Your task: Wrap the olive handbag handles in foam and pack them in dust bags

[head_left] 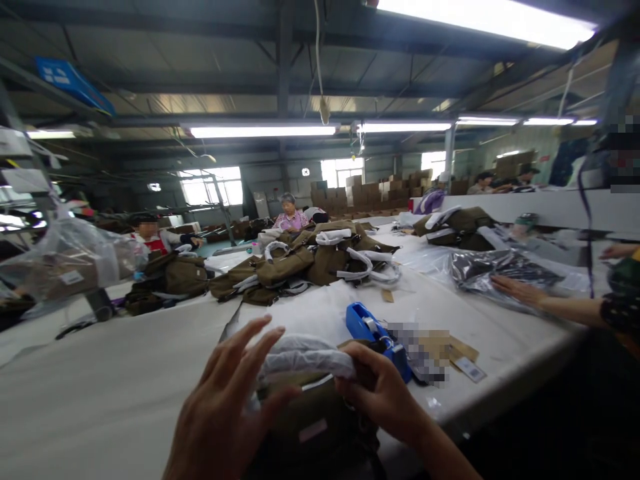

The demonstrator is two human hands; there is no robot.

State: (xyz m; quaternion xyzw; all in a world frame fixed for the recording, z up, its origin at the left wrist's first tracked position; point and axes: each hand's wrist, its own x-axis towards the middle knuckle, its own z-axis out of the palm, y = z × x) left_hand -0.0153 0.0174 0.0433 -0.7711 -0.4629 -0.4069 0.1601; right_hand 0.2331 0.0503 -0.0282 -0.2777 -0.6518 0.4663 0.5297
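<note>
An olive-brown bag [320,417] stands close in front of me at the table's near side, with a small pale label on its front. Its handle [305,357] is wrapped in white padding and arches over the top. My right hand [377,387] pinches the right end of that wrapped handle between thumb and fingers. On the other side, my left hand [230,393] is raised beside the bag, fingers spread apart, holding nothing. Just behind my right hand sits a blue tape dispenser [357,320], partly hidden by the bag.
A heap of similar olive bags [320,260] lies across the table's middle. Cardboard tags [465,353] lie at right. A co-worker's hand [520,291] rests on a dark item in clear plastic [480,267]. At left hangs a clear plastic bag [75,260]. Other people sit farther back.
</note>
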